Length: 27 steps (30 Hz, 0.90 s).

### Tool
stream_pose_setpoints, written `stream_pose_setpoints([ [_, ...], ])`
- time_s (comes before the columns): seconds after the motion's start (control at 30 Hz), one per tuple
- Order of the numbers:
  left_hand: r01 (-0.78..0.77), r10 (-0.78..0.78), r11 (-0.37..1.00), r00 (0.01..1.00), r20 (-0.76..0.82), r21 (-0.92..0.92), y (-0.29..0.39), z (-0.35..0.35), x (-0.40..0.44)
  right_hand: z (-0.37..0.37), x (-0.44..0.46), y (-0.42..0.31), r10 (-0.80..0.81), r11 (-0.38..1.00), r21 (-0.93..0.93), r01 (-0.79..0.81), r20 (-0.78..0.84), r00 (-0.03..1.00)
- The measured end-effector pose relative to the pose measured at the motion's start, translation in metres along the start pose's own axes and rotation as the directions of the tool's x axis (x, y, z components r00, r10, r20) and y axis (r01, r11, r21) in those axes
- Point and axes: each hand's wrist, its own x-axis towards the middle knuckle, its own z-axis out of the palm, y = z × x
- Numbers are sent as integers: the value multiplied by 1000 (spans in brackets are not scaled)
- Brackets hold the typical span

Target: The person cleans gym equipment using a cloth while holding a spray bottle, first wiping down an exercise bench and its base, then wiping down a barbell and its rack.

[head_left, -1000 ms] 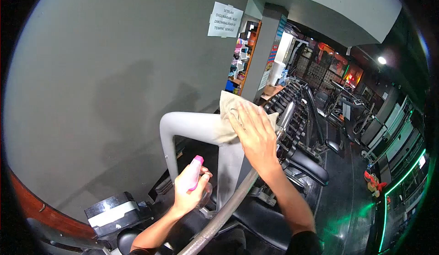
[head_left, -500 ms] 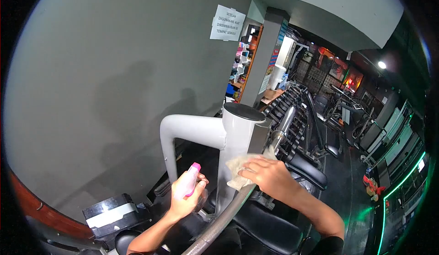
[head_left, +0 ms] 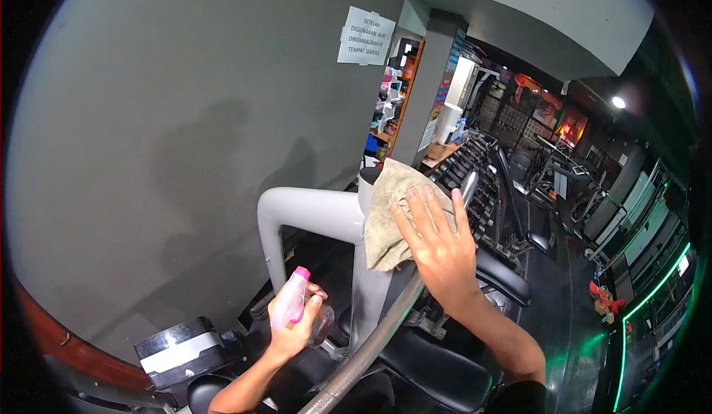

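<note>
My left hand is closed around a spray bottle with a pink and white spray head and a clear body, partly hidden by the fingers. My right hand holds a beige cloth against the top of a white metal post, fingers spread over the fabric. Most of the post's black cap lies under the cloth. A knurled metal barbell runs diagonally past the post, below my right wrist; the cloth and hand cover part of it.
A bent white tube joins the post on the left. Black padded benches lie below the bar. A black box stands at lower left by the grey wall. Dumbbell racks and machines extend behind to the right.
My right hand has moved up from the bar with the cloth, which now spreads over the post's top; its fingers have straightened. My left hand and spray bottle have shifted slightly left.
</note>
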Motion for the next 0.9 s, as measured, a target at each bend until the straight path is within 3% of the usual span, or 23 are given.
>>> stream_pose_setpoints([
  [0.17, 12, -12, 1000, 1000, 25, 5, -3, -2, -1, 7, -28, -18, -65, 998, 7, 65, 80, 995],
  [0.27, 7, -8, 1000, 999, 42, 13, -1, -4, -3, 14, -55, -20, -138, 918, 389, 70, 151, 979],
  [0.3, 10, -12, 999, 999, 46, 34, 0, -5, -3, 10, -57, -15, -147, 916, 394, 76, 153, 977],
  [0.37, 4, -7, 998, 999, 53, 55, 2, -4, -2, 4, -55, -5, -173, 821, 570, 17, 222, 960],
  [0.43, 18, -20, 999, 999, 43, 44, 2, -3, -2, -8, -40, 3, -176, 810, 586, 0, 244, 954],
  [0.5, 5, -7, 999, 999, 41, 44, 0, -4, -1, -31, -19, 5, -101, 770, 623, -135, 329, 939],
  [0.57, -6, 5, 999, 999, 35, 40, -2, -4, -2, -44, 8, 9, -74, 772, 614, -167, 347, 935],
  [0.63, 6, -7, 998, 1000, 19, 57, -4, -7, -2, -38, 28, 8, 51, 896, 444, 1, -105, 993],
  [0.7, 24, -24, 999, 1000, 4, 26, -5, -6, -2, -18, 46, -2, -21, 960, 268, 75, -199, 980],
  [0.77, 47, -47, 999, 999, -1, -5, -5, -6, -3, 35, 47, -19, -91, 991, 92, 95, -45, 995],
  [0.9, 59, -59, 997, 998, -8, -51, -3, -6, -4, 61, 38, -42, -80, 992, 104, 77, 23, 997],
])
